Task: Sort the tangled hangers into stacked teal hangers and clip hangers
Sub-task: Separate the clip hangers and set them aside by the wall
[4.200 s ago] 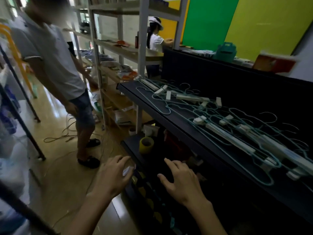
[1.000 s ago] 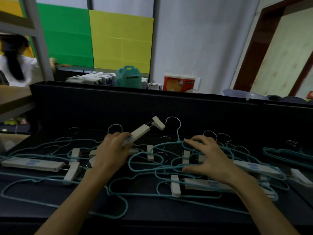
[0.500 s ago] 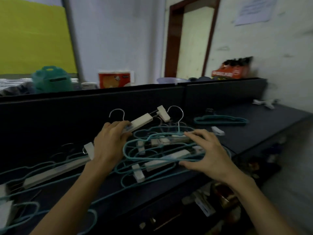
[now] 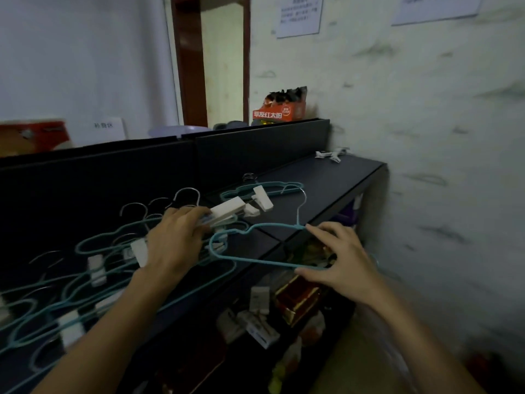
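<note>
From the head camera, the left hand [image 4: 174, 240] is reaching across the dark shelf top [image 4: 321, 183] with its fingers curled down around the white bar of a clip hanger [image 4: 227, 210]. The bar is sticking out past the fingertips toward 2 o'clock, and its white clips are hanging just beyond the end, touching nothing that can be made out.

The right hand [image 4: 341, 260] is sitting at about 3 o'clock from the left one, out past the shelf's front edge. It is holding a teal hanger [image 4: 227, 240] — forefinger stretched along the upper wire near the base of the hook, thumb pressing up under the lower wire, the wire frame running between them. The other fingers are loosely bent behind the frame. The hanger's looped end is lying toward 9 o'clock, just beside the left hand's knuckles, and its metal hook is rising toward 12 o'clock.

At 8 o'clock from the left hand, the tangled pile [image 4: 85, 274] of teal wire and white clips is spreading over the shelf top. At 12 o'clock from the right hand, well apart from the pile, a stack of teal hangers [image 4: 284, 187] is lying flat — bare hooks pointing toward the back panel [image 4: 255, 146].

Farther along at 1 o'clock, some loose white clips [image 4: 332, 155] are lying near the wall. An orange box [image 4: 279, 110] is standing behind the panel.
</note>
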Available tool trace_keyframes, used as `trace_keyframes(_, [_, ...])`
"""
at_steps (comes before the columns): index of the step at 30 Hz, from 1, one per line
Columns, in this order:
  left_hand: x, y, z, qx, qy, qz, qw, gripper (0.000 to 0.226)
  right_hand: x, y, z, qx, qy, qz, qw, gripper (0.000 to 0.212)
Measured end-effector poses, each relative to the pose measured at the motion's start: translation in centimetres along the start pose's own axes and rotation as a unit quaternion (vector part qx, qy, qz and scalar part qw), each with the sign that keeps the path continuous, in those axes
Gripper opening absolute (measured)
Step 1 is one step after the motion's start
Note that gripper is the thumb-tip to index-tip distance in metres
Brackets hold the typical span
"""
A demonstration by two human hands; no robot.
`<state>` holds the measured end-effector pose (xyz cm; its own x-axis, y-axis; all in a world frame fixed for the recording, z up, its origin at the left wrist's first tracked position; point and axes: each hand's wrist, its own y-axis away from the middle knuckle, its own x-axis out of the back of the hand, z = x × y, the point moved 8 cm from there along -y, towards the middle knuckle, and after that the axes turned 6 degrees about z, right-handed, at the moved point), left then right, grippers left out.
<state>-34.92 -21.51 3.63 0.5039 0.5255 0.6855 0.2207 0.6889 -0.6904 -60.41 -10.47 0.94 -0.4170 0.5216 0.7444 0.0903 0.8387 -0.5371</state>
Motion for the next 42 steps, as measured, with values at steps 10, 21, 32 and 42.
trace_keyframes(10, [-6.9, -6.0, 8.0, 0.034, -0.023, -0.009, 0.999, 0.034, 3.7, -4.6, 12.4, 0.028, 0.023, -0.007, 0.999, 0.092])
trace_keyframes(21, [-11.2, -10.2, 8.1, 0.076, -0.069, -0.006, 0.995, 0.034, 1.1, -11.4, 18.2, 0.055, 0.012, -0.034, 0.998, 0.095])
trace_keyframes(32, [-12.0, -17.1, 2.2, 0.111, -0.102, 0.015, 0.988, 0.036, -6.0, -20.9, 16.9, 0.103, 0.006, -0.071, 0.992, 0.087])
trace_keyframes(42, [-13.2, -19.1, -1.1, 0.121, -0.103, 0.001, 0.987, 0.036, -13.1, -28.0, 14.6, 0.131, 0.038, -0.13, 0.982, 0.095])
